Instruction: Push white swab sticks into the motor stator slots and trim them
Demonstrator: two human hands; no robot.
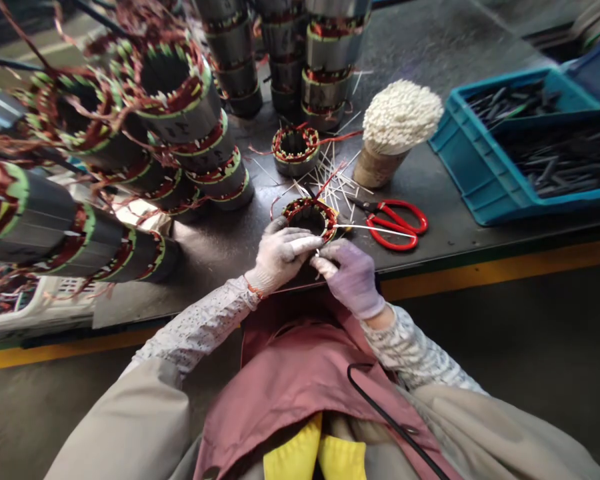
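A small ring-shaped motor stator (pixel 333 217) with copper windings rests on the bench near its front edge. My gloved left hand (pixel 284 253) is closed on the stator's near left side. My gloved right hand (pixel 353 275) pinches at the near right rim, its fingertips close to the left ones. A bit of white string shows at those fingertips, though the fingers partly hide it. From the stator's right side a long white string (pixel 375 229) stretches over the red-handled scissors (pixel 397 225). Loose white strings (pixel 333 183) lie scattered behind the stator.
A second stator (pixel 296 153) stands farther back. Stacked stators (pixel 195 113) crowd the left, with more stacks (pixel 333 53) at the back. To the right are a cup (pixel 377 167) packed with white strings and a blue bin (pixel 485 180) of dark pieces.
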